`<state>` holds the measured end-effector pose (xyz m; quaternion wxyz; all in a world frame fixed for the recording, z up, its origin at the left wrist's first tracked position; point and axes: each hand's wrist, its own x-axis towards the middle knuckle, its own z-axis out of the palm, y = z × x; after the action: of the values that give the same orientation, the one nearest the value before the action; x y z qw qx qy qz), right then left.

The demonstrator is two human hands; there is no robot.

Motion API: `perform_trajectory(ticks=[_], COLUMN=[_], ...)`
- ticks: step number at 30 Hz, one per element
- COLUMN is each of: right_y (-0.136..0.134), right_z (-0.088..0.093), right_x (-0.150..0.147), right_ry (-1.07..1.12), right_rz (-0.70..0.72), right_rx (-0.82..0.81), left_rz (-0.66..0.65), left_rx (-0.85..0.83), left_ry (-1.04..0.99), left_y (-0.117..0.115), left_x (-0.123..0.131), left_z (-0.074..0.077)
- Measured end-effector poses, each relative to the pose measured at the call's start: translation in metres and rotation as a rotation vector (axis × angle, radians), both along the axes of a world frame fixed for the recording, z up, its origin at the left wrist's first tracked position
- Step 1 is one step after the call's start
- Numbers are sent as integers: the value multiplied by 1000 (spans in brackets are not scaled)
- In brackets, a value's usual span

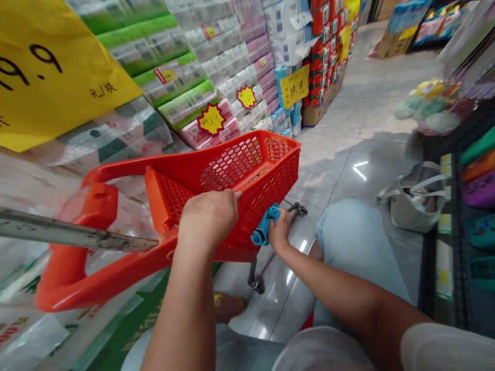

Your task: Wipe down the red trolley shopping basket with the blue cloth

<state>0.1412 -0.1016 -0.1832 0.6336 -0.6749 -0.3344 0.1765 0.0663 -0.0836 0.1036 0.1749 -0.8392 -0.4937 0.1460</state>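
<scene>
A red plastic shopping cart point(278, 178) with perforated basket walls stands tilted across my view, its long handle loop at the left. My left hand point(211, 219) is closed over the near top rim of its basket, thumb lying along the edge; the other fingertips are hidden. Lower down, my right hand point(280, 231) has a crumpled blue cloth point(264, 226) in its fingers, close against the basket's outer side wall. Whether the cloth presses on the wall is hard to tell. Nothing shows inside the visible part of the basket.
Stacked tissue packs point(174, 87) and a yellow price sign point(58, 72) rise behind the cart. A metal bar point(77, 232) juts in from the left. On the right, a grey tote bag point(415, 206) stands on the tiled floor beside a shelf point(464, 247).
</scene>
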Motion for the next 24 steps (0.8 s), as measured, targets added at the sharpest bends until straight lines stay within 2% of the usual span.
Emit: perform_trajectory(ticks=[4,8,11,14,16,18,22,24], right_y=[-33,-31,-39,-66,-81,-86,-80,-80], right_z=[-10,-21,-3,36,54,58,53,67], right_x=[-30,-19,-35,-76,-96,-100,-88,-90], right_ry=[7,99,128,99,72,67,113,117], right_rz=[196,95,117,290,409,448,319,313], right_rx=[40,-19,-20,61,121,132,48,51], left_rz=[4,-20,-21,-26,-26,-19,-17,-15], left_rx=[18,18,2,0,4,8,10,6], left_ry=[25,-9,-30,-30,-36,-47,-57,-54], left_y=[-2,-3,-4,-5,-6,-6,-6,-5], left_x=[0,0,0,0,0,-1,-2,-3], left_z=[0,0,1,2,2,1,-1,-2])
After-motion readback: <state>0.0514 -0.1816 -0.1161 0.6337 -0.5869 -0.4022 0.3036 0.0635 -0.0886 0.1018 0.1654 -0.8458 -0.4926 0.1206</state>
